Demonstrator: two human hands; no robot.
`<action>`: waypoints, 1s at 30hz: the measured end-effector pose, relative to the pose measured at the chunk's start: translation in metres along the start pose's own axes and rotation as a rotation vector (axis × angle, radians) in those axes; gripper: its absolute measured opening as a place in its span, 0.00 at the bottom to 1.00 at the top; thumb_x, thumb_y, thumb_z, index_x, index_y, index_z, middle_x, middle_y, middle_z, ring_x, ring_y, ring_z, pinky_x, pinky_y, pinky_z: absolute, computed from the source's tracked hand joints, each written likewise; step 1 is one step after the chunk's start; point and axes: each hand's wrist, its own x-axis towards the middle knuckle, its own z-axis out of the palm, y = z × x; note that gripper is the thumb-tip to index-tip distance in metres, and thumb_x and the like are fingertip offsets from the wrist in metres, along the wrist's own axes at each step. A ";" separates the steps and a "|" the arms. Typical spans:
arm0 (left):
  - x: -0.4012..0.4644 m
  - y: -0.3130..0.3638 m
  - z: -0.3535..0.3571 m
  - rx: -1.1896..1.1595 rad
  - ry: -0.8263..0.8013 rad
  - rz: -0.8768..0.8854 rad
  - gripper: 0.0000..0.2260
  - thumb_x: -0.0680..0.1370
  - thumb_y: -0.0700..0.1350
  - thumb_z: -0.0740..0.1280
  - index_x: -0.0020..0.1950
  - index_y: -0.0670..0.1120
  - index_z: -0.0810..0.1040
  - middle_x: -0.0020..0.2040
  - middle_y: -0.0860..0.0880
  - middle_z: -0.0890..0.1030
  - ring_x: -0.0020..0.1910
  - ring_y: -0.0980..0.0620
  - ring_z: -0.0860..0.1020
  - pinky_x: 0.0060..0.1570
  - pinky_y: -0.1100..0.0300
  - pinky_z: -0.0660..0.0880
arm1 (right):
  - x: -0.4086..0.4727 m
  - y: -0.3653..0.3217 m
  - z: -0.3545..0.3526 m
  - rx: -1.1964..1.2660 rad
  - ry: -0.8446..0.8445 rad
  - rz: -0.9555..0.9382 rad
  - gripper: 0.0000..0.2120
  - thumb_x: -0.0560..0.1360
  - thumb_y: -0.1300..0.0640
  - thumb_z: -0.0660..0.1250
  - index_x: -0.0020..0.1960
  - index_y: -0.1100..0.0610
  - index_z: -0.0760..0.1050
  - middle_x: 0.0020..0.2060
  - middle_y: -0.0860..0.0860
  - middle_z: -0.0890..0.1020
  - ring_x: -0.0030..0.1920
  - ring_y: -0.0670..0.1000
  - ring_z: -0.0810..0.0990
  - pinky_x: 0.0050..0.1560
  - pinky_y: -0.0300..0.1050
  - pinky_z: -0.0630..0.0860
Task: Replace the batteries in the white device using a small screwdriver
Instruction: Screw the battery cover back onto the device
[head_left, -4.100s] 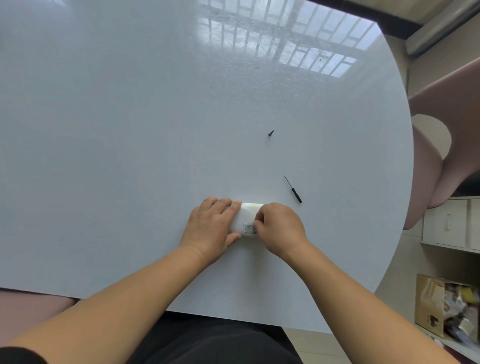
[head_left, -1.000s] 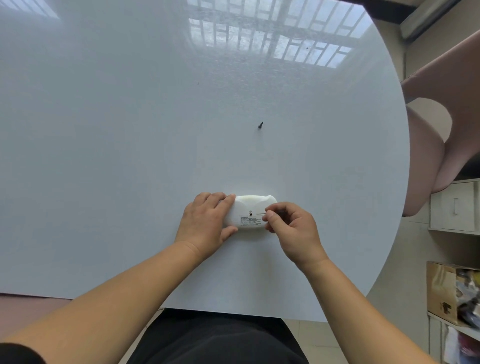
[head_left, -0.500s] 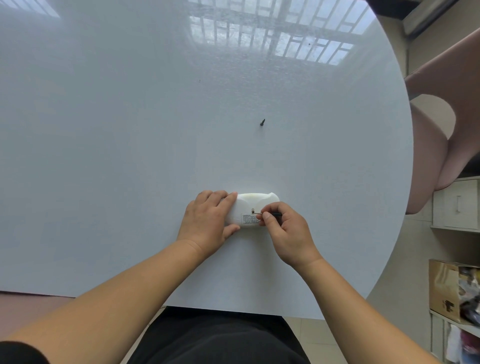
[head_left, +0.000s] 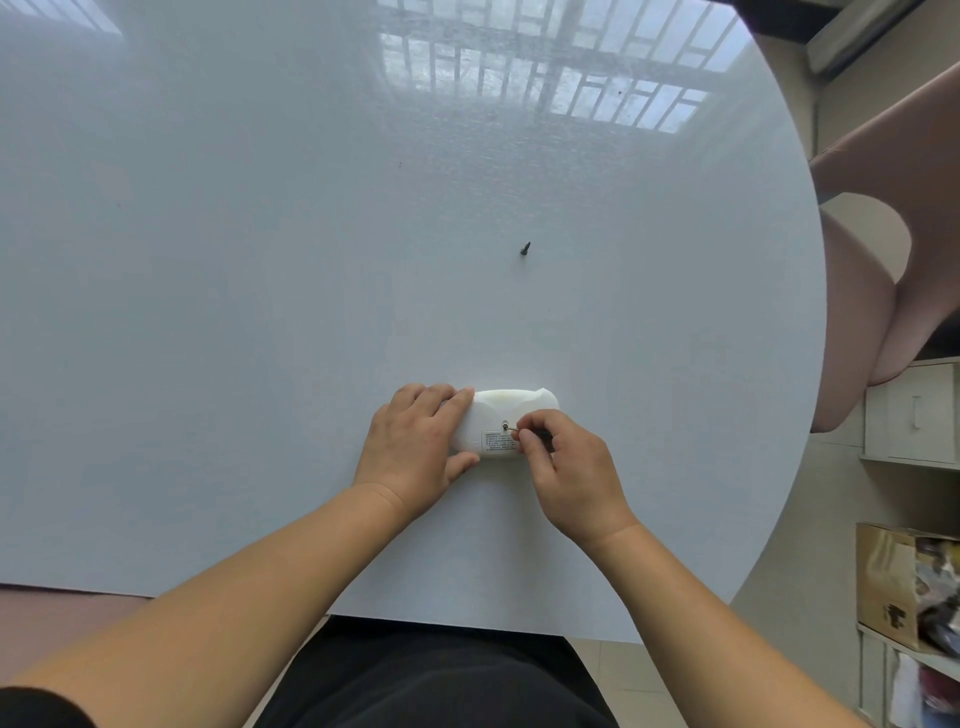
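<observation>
The white device (head_left: 506, 413) lies on the round white table (head_left: 260, 312), label side up, near the front edge. My left hand (head_left: 415, 447) grips its left end, fingers over the top and thumb against the near side. My right hand (head_left: 569, 470) pinches the small screwdriver (head_left: 537, 433); its thin shaft points left, with the tip at the screw hole just above the label. Most of the screwdriver's black handle is hidden by my fingers. A loose black screw (head_left: 524, 248) lies on the table well beyond the device.
The table's curved right edge runs close to my right arm. A pinkish chair (head_left: 883, 260) stands beyond that edge, with white drawers (head_left: 914, 415) and a cardboard box (head_left: 904, 587) on shelving further right.
Four seconds ago the screwdriver lay on the table right of the device. My right hand has picked it up and brought its tip to the screw hole. My left hand stays put.
</observation>
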 end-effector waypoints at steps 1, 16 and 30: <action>0.000 0.000 0.000 0.001 -0.002 0.000 0.32 0.71 0.60 0.69 0.72 0.52 0.64 0.66 0.54 0.71 0.65 0.48 0.66 0.61 0.52 0.69 | 0.000 -0.002 0.001 -0.101 0.019 -0.074 0.04 0.77 0.60 0.65 0.47 0.54 0.77 0.38 0.48 0.82 0.37 0.49 0.77 0.39 0.45 0.75; 0.000 0.000 0.001 -0.001 0.002 -0.006 0.32 0.71 0.60 0.69 0.72 0.52 0.64 0.64 0.54 0.72 0.63 0.47 0.68 0.58 0.53 0.71 | 0.014 -0.026 -0.002 -0.718 0.075 -0.232 0.14 0.72 0.54 0.72 0.31 0.57 0.74 0.22 0.51 0.75 0.21 0.57 0.72 0.21 0.41 0.64; 0.001 -0.003 0.003 0.010 -0.017 0.000 0.32 0.72 0.61 0.67 0.73 0.54 0.61 0.67 0.55 0.69 0.66 0.47 0.64 0.60 0.53 0.68 | 0.016 -0.037 -0.009 -0.811 -0.123 -0.257 0.14 0.68 0.62 0.72 0.34 0.56 0.66 0.24 0.51 0.73 0.21 0.56 0.64 0.21 0.38 0.51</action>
